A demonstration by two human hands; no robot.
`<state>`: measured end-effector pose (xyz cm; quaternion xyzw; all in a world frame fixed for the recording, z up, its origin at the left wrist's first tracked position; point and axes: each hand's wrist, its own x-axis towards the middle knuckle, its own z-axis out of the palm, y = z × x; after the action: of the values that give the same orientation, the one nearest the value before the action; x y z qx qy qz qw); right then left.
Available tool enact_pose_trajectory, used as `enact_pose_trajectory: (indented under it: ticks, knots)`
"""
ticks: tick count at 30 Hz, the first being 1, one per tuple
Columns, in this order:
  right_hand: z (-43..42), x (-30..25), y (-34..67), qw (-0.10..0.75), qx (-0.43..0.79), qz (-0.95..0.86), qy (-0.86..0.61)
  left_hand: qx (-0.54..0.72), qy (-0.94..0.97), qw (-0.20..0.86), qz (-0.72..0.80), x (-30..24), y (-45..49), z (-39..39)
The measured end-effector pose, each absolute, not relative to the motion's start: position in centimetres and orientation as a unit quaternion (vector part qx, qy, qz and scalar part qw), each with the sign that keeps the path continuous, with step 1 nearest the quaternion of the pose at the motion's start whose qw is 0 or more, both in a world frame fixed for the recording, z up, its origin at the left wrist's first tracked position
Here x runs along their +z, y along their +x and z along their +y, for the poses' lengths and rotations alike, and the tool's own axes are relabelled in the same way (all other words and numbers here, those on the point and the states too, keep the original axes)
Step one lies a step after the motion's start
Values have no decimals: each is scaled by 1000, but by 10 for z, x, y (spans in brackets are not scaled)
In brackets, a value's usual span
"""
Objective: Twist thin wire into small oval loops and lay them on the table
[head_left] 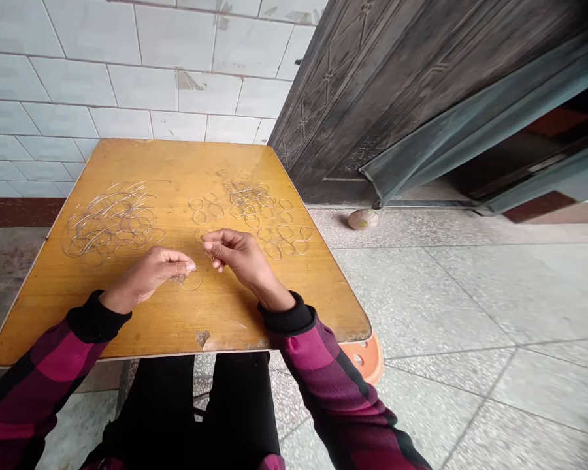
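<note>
Hands meet low above a tabletop, the left hand [164, 271] curled with thumb and forefinger pressed together at the tips, the right hand [240, 256] half closed, its thumb and forefinger drawn to a point facing the left. Whether either pinch holds wire is too fine to tell. Just below the left fingertips lies a thin wire loop [193, 282], with a small fuzzy tuft [179, 279] beside it. With wire this fine, a close fingertip grip and wrists low near the wood look like the steadiest way to work. To the left sits a tangled heap of wire loops [110, 222]. To the right, teardrop-shaped loops [285, 232] lie separately around a denser clump [247, 198]. Magenta-and-black plaid sleeves [313, 372] end in black cuffs, and black trousers [240, 408] show below the table's near edge. The table [176, 326] is yellow wood, chipped at that edge. An orange stool rim [367, 358] peeks out beneath it. Beyond stand a white tile wall [78, 81] with dark red skirting [17, 212] and a dark embossed door [367, 98]. A scuffed ball [362, 219] rests on the speckled stone floor [470, 307].
</note>
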<state>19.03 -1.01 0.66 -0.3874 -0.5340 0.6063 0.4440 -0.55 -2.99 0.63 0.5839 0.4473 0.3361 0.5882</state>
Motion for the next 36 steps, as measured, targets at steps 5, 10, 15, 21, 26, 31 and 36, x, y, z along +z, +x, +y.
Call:
enact_pose_trajectory:
  ticks: [5,10,15,21,26,31,36]
  knots:
    - [-9,4,188,481,630,-475,-383,462,463,602,457,8,-4,-26]
    - [-13,-7,178,413,681,-488,-357,534,412,586,449,11,-4,-24]
    - [-17,-9,167,392,740,-437,-329,535,443,549,466,9,0,-27]
    - [-19,-7,165,397,753,-407,-331,522,477,530,467,6,2,-28]
    - [-20,-8,165,402,745,-414,-334,523,485,532,457,4,1,-28]
    - [-20,-8,164,402,746,-419,-326,514,512,533,435,1,0,-29]
    - [-21,-8,163,399,744,-429,-322,531,496,523,445,1,4,-31]
